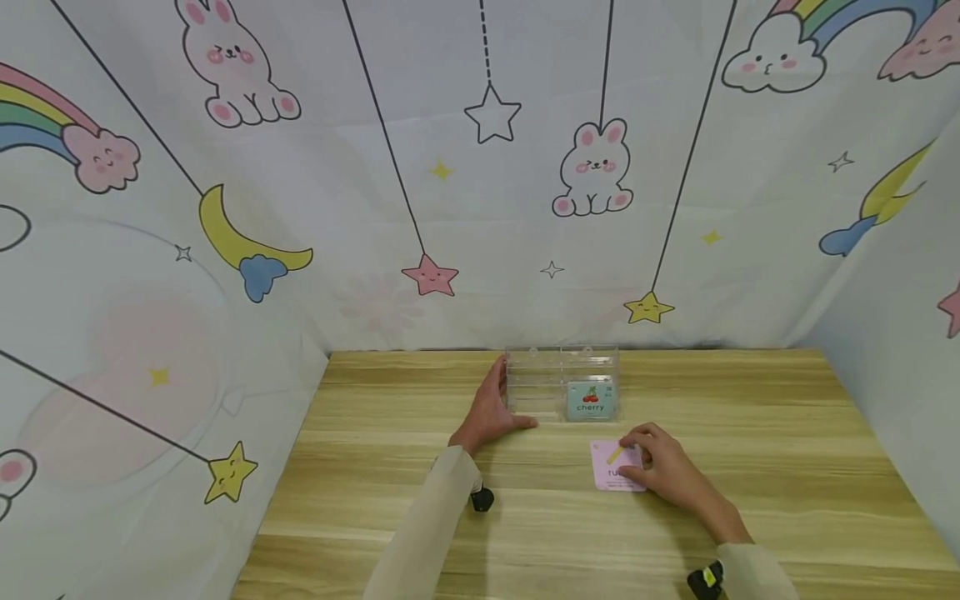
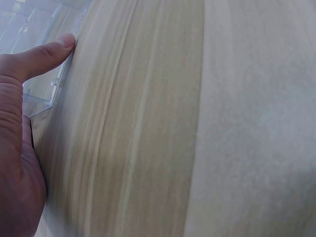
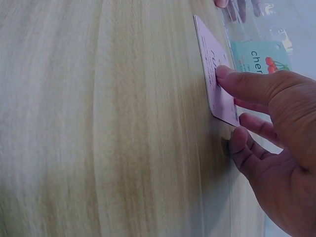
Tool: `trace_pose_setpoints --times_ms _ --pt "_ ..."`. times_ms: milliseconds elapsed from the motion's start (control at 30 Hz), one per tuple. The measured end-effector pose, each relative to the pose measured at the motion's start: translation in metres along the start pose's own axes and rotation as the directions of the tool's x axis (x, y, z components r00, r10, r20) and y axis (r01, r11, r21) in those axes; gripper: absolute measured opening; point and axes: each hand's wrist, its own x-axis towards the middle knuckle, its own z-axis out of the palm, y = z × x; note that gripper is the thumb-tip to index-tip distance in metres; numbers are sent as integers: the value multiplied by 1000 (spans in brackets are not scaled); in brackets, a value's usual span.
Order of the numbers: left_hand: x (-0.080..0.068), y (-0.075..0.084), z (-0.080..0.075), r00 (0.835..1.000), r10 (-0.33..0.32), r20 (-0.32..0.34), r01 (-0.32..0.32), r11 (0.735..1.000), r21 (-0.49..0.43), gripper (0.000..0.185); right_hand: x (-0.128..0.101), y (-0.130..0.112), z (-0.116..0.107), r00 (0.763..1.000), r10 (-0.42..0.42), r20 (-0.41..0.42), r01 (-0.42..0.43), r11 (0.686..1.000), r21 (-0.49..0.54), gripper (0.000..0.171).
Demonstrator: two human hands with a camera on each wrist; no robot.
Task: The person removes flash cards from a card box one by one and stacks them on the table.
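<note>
A clear plastic box [image 1: 534, 398] with dividers stands toward the back of the table. My left hand [image 1: 489, 414] holds it at its left side, fingers along that side and thumb across the front edge; in the left wrist view the thumb [image 2: 52, 53] lies at the box's rim. In the box's front right compartment sits a mint-green card with cherries and the word "cherry" [image 1: 591, 402]. My right hand [image 1: 666, 467] pinches a pink card [image 1: 606, 477] by its right side, thumb on its printed face. A yellow stick-like picture and partly covered lettering show on it.
The wood-grain table [image 1: 390, 517] reaches back to a white cloth [image 1: 337, 167] printed with rabbits, stars and rainbows. More of this cloth hangs along the left and right sides. Black straps with small devices sit at both wrists.
</note>
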Motion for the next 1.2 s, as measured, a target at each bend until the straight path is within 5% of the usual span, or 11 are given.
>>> trace_pose_setpoints --times_ms 433,1200 --pt "-2 0 -1 1000 -6 -9 6 1000 -6 134 4 -5 -9 1000 -6 -11 6 1000 8 41" --pt "-2 4 -1 1000 14 -20 -15 1000 -27 133 49 -24 -37 986 -137 -95 128 988 -91 41"
